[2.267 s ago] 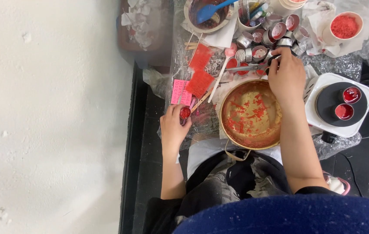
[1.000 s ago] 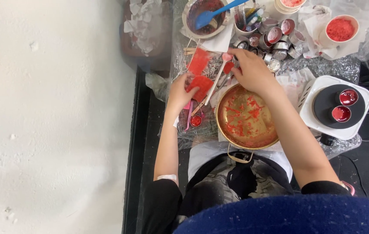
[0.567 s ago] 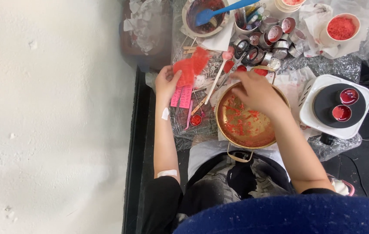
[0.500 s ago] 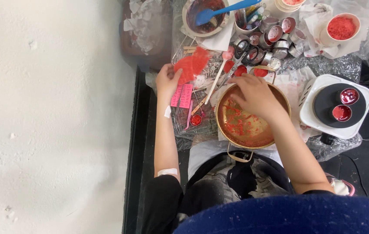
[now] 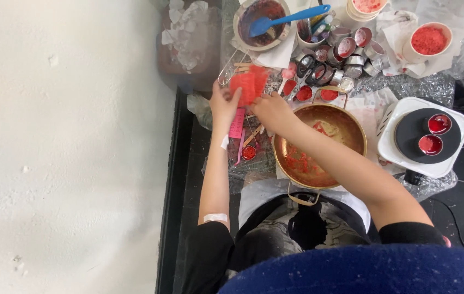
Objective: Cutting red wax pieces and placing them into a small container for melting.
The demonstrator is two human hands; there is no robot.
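Bright, even light falls from above with only soft shadows. The white wall (image 5: 68, 147) at the left is nearly washed out. Glare glints off the brass pot (image 5: 322, 144) and crinkled plastic sheeting (image 5: 422, 84). The dark blue garment (image 5: 362, 272) nearest the camera is out of focus.

Pink rectangular printed label (image 5: 237, 123) just below the left hand (image 5: 225, 105)

The right hand (image 5: 271, 110) has left the pot (image 5: 346, 122) for the red sheet (image 5: 247, 86).

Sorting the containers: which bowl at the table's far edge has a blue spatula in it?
The dark-stained bowl at far left; the white bowl of red flakes holds no tool.
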